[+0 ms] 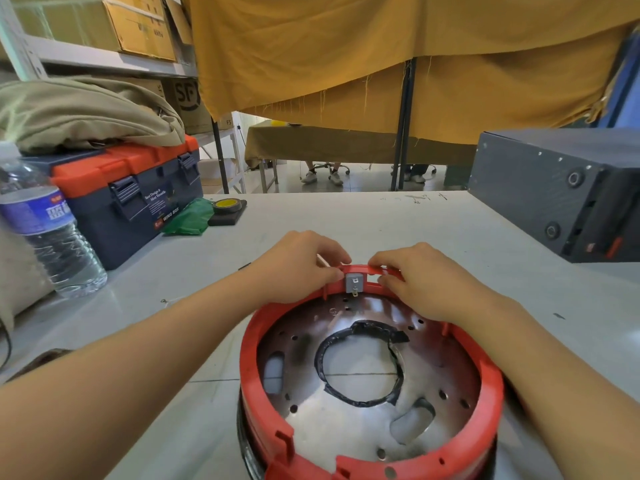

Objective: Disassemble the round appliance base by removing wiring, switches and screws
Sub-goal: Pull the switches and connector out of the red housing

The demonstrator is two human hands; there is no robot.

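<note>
- Hands meet at the far rim of a round red plastic appliance base (372, 455), standing at the white table's (346, 216) near edge.
- Left hand (298, 268) and right hand (422, 282) pinch the rim beside a small grey switch (354, 283).
</note>
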